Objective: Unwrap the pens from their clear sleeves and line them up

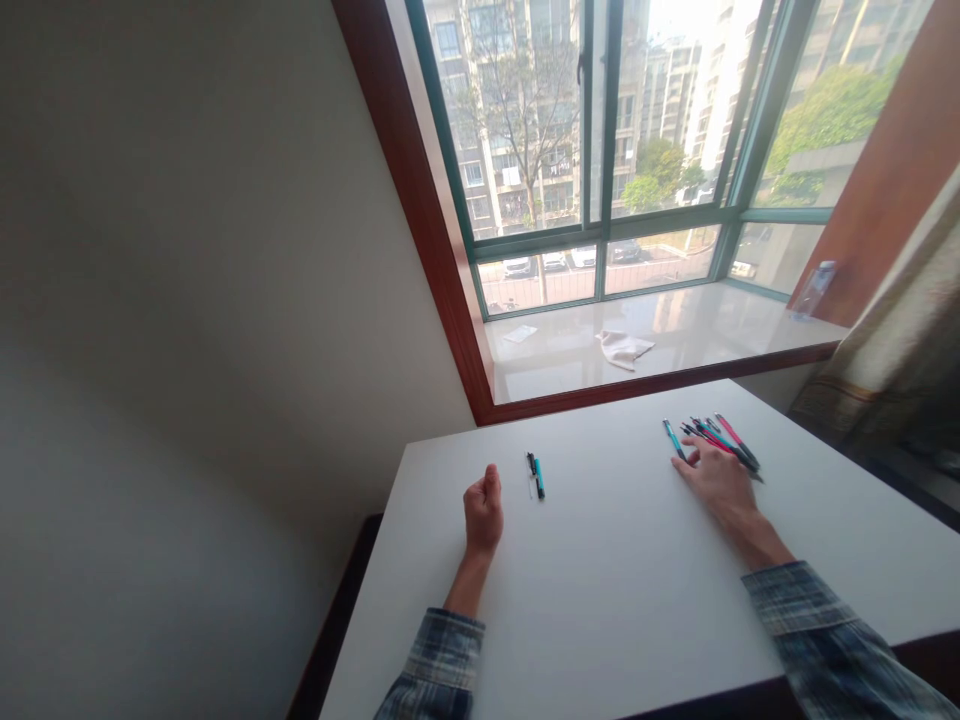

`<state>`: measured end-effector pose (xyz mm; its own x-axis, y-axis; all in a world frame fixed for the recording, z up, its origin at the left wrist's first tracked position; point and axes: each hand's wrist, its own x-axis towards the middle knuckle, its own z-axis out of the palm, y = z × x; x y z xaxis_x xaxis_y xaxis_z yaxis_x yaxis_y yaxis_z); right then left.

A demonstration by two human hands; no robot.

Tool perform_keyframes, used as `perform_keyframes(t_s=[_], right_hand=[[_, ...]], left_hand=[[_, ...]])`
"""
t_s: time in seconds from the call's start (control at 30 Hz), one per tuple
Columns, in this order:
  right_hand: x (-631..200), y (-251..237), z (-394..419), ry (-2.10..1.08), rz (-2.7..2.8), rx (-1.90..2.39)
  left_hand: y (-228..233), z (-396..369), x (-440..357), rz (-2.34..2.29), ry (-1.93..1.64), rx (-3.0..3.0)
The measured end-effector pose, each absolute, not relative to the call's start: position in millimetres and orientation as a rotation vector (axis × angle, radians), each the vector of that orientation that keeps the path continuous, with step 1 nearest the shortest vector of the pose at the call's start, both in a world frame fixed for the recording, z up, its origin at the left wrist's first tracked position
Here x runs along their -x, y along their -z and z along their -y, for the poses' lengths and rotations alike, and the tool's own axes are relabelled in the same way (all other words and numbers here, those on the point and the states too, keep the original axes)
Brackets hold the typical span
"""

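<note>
My left hand (484,510) is closed in a fist above the left part of the white table, thumb on top. Whatever it may hold is hidden. Just right of it lies a small group of pen pieces, with a teal and black piece (539,479), a black piece (531,463) and a thin clear one. On the far right of the table, my right hand (716,485) has its thumb and forefinger around the lower end of a teal pen (670,433). Beside that hand, a pile of several pens (724,437) in black, teal and pink is partly covered by the fingers.
The white table (585,590) meets a wall on the left and a red-brown window frame (555,408) behind. On the sill are a white cloth (624,349), a paper (520,334) and a clear bottle (814,290). A curtain (877,330) hangs at right.
</note>
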<state>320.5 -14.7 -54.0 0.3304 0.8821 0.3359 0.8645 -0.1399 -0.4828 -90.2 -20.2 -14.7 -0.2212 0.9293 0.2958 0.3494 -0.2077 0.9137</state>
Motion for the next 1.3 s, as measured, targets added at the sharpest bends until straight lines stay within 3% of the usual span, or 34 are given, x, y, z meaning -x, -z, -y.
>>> perform_keyframes(t_s=[0.27,0.53,0.87,1.13,1.3], right_hand=[[-296,27,19,-0.25,1.369,1.669],[-197,-11,14,-0.723,1.366,1.186],[-107,-21,-10,-1.255,1.428,0.717],[-122,8,-24,-0.974,1.515,1.051],[-122,15,-25,-0.985,1.5,1.116]], left_hand=[[-3,39,91,-1.718,-1.516,-1.822],[-21,54,78,-1.759,-1.343,-2.336],[-17,46,80,-1.748,-1.215,-2.441],[-4,33,84,-1.671,-1.187,-2.412],[-5,32,79,-1.616,-1.05,-2.388]])
